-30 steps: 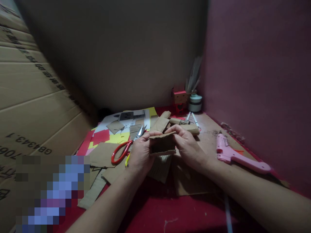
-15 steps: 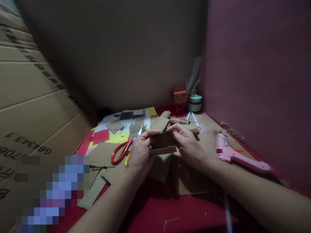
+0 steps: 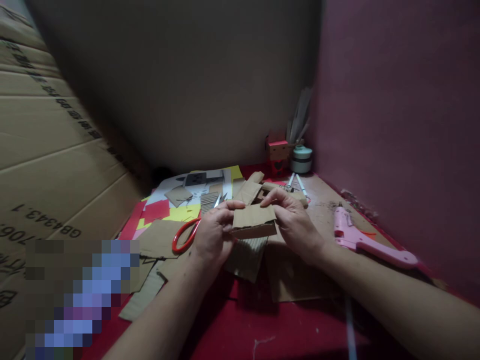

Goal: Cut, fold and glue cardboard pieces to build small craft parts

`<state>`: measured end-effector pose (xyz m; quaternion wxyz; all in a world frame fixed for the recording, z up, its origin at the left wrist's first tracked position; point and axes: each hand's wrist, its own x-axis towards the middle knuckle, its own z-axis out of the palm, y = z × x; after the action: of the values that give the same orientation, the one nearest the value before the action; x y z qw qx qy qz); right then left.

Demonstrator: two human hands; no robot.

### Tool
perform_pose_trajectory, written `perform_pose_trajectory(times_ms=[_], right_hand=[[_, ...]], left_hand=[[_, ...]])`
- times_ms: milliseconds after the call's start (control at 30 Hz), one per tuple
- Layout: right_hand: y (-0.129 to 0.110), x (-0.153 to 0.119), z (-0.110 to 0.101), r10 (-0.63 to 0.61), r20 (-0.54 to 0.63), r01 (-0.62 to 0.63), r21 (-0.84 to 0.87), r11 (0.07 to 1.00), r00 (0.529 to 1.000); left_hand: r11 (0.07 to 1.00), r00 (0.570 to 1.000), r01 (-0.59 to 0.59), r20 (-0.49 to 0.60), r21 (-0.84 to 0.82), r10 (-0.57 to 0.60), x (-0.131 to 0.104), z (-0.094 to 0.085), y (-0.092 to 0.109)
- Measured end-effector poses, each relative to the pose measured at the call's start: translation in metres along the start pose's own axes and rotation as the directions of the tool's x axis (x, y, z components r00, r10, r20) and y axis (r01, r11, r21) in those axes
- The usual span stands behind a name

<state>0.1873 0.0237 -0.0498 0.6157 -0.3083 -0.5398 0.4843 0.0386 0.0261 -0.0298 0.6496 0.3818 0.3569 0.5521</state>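
A small folded cardboard piece (image 3: 254,219) is held up between both hands, its flat top panel and a narrow front edge facing the camera. My left hand (image 3: 216,231) pinches its left end with thumb and fingers. At the right end, my right hand (image 3: 294,222) grips the far corner, fingertips on the top edge. Red-handled scissors (image 3: 183,239) lie just left of my left hand, their blades partly hidden behind it. Under the held piece rests a strip of corrugated cardboard (image 3: 247,260).
A pink glue gun (image 3: 362,240) lies at the right. Behind stand a small cardboard figure (image 3: 278,157) and a mint-coloured pot (image 3: 301,160). Coloured paper (image 3: 156,211) and cardboard scraps cover the left side. A large carton (image 3: 56,165) stands at far left.
The held cardboard piece has tilted, so its lighter top panel now shows instead of a dark inner side. My left hand has shifted slightly left and down, covering more of the scissors.
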Motion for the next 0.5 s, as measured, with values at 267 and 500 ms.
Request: perform_pose_trajectory(times_ms=[267, 500], right_hand=[[0.0047, -0.0015, -0.0034, -0.166, 0.027, 0.168, -0.167, 0.971, 0.986], [0.0035, 0.0000, -0.0007, -0.178, -0.007, 0.174, -0.181, 0.968, 0.984]], left_hand=[[0.981, 0.965, 0.193, 0.174, 0.030, -0.195, 0.0007, -0.0005, -0.0062], [0.995, 0.978, 0.099, 0.185, 0.002, -0.098, 0.0015, 0.0007, -0.0083]])
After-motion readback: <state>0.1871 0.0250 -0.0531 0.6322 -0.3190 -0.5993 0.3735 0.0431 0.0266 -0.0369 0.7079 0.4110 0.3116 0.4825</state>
